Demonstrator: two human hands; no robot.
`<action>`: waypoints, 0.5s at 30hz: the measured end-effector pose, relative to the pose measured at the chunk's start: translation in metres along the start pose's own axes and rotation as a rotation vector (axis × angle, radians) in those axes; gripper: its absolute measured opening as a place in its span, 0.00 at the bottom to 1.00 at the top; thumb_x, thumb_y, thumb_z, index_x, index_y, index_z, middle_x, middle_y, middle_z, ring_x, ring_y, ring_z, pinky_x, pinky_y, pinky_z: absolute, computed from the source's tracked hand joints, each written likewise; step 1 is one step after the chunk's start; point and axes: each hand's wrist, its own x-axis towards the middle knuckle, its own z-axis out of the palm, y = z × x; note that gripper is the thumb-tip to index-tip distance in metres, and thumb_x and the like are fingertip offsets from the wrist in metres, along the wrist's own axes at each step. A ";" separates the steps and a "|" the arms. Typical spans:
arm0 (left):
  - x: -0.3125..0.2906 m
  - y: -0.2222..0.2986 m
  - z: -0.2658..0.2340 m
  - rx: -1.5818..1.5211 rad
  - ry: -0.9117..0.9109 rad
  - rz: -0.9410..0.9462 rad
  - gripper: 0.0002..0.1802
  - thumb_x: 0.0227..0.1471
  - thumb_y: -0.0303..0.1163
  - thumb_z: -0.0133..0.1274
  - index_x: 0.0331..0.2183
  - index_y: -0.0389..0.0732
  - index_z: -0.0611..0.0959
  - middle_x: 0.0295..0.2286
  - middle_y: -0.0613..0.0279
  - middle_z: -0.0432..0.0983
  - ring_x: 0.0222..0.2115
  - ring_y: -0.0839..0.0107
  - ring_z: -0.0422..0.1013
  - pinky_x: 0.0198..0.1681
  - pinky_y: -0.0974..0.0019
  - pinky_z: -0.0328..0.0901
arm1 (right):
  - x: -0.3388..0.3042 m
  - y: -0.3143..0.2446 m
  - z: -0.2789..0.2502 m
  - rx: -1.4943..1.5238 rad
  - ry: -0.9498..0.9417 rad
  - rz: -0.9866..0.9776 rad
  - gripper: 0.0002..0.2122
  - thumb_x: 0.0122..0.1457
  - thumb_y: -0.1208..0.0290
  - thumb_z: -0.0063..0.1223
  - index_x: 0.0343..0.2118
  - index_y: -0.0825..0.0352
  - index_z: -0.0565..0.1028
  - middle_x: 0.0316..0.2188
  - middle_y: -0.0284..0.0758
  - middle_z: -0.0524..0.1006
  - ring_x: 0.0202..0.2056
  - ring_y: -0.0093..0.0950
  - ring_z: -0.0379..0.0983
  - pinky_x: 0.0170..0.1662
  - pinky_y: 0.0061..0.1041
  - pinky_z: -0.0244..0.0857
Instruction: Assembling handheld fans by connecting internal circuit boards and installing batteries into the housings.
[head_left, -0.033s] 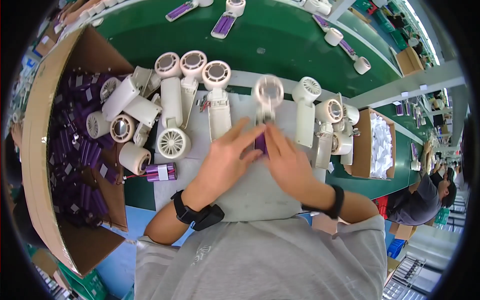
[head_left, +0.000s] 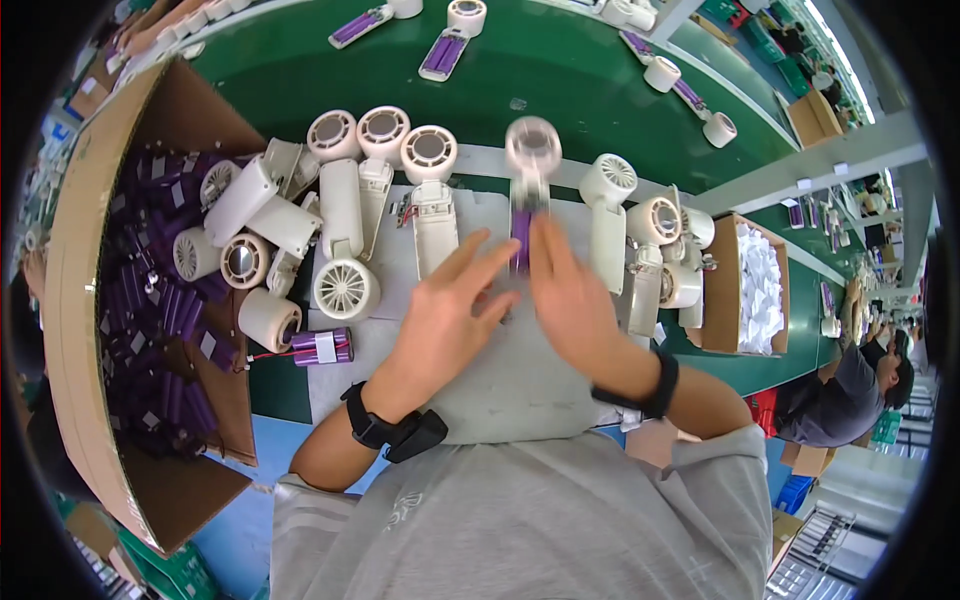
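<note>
A white handheld fan [head_left: 533,146], its round head blurred by motion, lies beyond my hands at the middle of the bench. Its handle points toward me and holds a purple battery pack [head_left: 520,238]. My right hand [head_left: 568,300] has its fingers stretched out and laid along the right side of the handle, seemingly touching it. Just left of the pack, my left hand [head_left: 448,325] is open, fingers spread, with the index fingertip near the pack's edge. Contact there is hard to make out. Further left lies an opened fan housing [head_left: 435,235] without a battery.
On the left, a large cardboard box [head_left: 75,290] holds many purple battery packs. A wired battery pack [head_left: 322,347] lies beside it, near piled fans [head_left: 345,205]. More fans [head_left: 608,235] stand right, before a box of white papers [head_left: 762,290]. Beyond runs a green conveyor [head_left: 570,70] carrying fans.
The middle fan has slid slightly away from me, and more of its purple pack shows. My right hand has moved forward along it; my left hand has drawn slightly back from it.
</note>
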 end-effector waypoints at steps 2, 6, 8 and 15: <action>0.001 0.002 -0.003 -0.078 0.061 -0.024 0.26 0.40 0.21 0.63 0.46 0.41 0.80 0.48 0.47 0.72 0.28 0.65 0.78 0.33 0.68 0.74 | -0.003 -0.010 -0.026 0.084 0.009 0.004 0.23 0.49 0.76 0.58 0.49 0.77 0.68 0.49 0.51 0.68 0.40 0.45 0.74 0.41 0.38 0.69; 0.006 0.005 -0.009 -0.141 0.030 -0.009 0.21 0.44 0.21 0.61 0.44 0.40 0.79 0.46 0.46 0.72 0.28 0.60 0.77 0.31 0.65 0.73 | 0.000 -0.013 -0.073 0.308 -0.085 -0.034 0.21 0.52 0.76 0.55 0.49 0.76 0.68 0.47 0.51 0.70 0.38 0.46 0.74 0.38 0.39 0.70; 0.004 0.004 -0.008 -0.156 0.009 -0.010 0.19 0.45 0.21 0.60 0.43 0.39 0.79 0.45 0.46 0.73 0.27 0.57 0.77 0.30 0.63 0.73 | 0.002 0.003 -0.083 0.392 -0.255 -0.082 0.21 0.52 0.74 0.56 0.49 0.74 0.68 0.45 0.49 0.72 0.39 0.45 0.74 0.38 0.38 0.70; 0.002 -0.005 -0.007 -0.130 -0.155 0.116 0.14 0.45 0.20 0.59 0.38 0.36 0.80 0.39 0.55 0.77 0.25 0.66 0.76 0.26 0.68 0.71 | 0.029 0.053 -0.068 0.066 -0.064 0.124 0.25 0.50 0.72 0.60 0.52 0.72 0.67 0.46 0.49 0.72 0.44 0.45 0.72 0.44 0.38 0.68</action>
